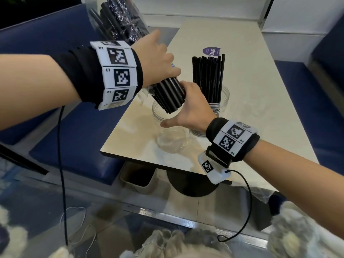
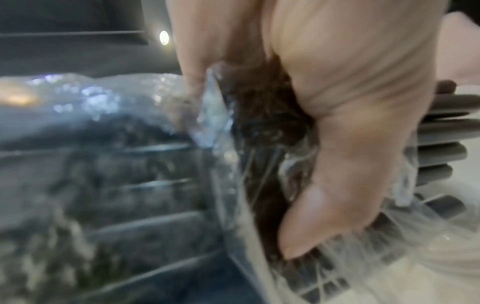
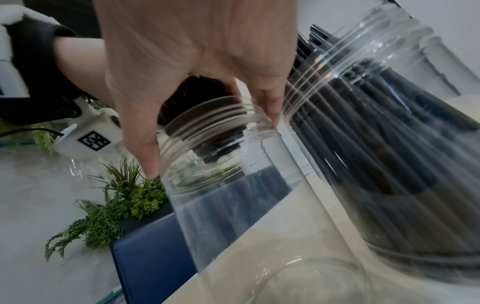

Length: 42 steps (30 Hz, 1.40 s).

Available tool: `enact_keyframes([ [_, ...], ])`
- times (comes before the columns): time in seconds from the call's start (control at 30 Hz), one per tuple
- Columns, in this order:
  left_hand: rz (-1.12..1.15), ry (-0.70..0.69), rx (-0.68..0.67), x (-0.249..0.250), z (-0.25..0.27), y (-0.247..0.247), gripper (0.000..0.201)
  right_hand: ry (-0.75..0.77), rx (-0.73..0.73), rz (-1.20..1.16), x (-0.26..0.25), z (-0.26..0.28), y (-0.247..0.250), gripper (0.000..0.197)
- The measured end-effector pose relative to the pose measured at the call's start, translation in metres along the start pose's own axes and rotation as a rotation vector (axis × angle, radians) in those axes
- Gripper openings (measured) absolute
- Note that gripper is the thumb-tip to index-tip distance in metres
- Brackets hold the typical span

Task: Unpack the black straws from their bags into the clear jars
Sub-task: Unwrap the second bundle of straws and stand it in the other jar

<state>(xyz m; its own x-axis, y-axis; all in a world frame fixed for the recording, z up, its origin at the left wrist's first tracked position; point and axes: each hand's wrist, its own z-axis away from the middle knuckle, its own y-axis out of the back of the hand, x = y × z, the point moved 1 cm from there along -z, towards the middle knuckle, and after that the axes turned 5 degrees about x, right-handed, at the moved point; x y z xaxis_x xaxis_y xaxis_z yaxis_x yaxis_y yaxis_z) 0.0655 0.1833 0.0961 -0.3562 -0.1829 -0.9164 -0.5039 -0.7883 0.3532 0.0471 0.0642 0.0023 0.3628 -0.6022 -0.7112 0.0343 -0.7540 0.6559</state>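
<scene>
Right now the matter turns on how the straw bundle (image 1: 168, 94) lines up with the mouth of the empty jar (image 1: 170, 127). Its long axis slants from far left and high, where the plastic bag (image 1: 119, 21) trails off, down toward the near right, and its lower ends sit just inside the jar's rim, not yet at the bottom. The left hand (image 1: 158, 58) is curled round the bundle through the bag's open end, gripping from above. The right hand (image 1: 188, 107) sits nearer the jar, fingers wrapped on the bare straws at the right side, thumb spread out over the rim's near edge. I judge the next move needs the bundle tipped more upright so it drops straight in. Just right of the empty jar, a second jar (image 1: 216, 108) stands already full of straws on the table (image 1: 242, 71).
</scene>
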Motion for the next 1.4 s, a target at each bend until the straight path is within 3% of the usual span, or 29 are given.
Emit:
enact_keyframes([
  [0.27, 0.013, 0.036, 0.035, 0.016, 0.007, 0.001, 0.036, -0.049, -0.044, -0.068, -0.006, -0.002, 0.001, 0.09],
  [0.53, 0.0, 0.044, 0.114, 0.015, 0.013, -0.005, 0.041, -0.076, -0.022, -0.27, -0.004, -0.005, -0.003, 0.093],
  [0.77, 0.068, 0.015, 0.158, 0.015, 0.017, -0.005, 0.042, -0.046, 0.047, -0.264, -0.001, -0.009, -0.009, 0.095],
  [0.9, 0.058, 0.016, 0.165, 0.015, 0.023, -0.006, 0.08, -0.046, 0.072, -0.211, -0.001, -0.011, -0.014, 0.104],
  [1.07, -0.001, -0.064, 0.223, 0.017, 0.024, -0.008, 0.084, -0.043, 0.072, -0.256, 0.004, -0.01, -0.02, 0.099],
  [1.17, -0.019, -0.091, 0.263, 0.02, 0.023, -0.015, 0.079, -0.02, 0.098, -0.261, 0.004, -0.012, -0.023, 0.091],
  [1.3, -0.104, -0.052, 0.339, 0.023, 0.016, -0.024, 0.043, 0.017, 0.134, -0.206, 0.003, -0.017, -0.027, 0.091],
  [1.4, -0.153, 0.005, 0.36, 0.023, 0.016, -0.025, 0.034, -0.006, 0.098, -0.14, 0.002, -0.018, -0.024, 0.091],
])
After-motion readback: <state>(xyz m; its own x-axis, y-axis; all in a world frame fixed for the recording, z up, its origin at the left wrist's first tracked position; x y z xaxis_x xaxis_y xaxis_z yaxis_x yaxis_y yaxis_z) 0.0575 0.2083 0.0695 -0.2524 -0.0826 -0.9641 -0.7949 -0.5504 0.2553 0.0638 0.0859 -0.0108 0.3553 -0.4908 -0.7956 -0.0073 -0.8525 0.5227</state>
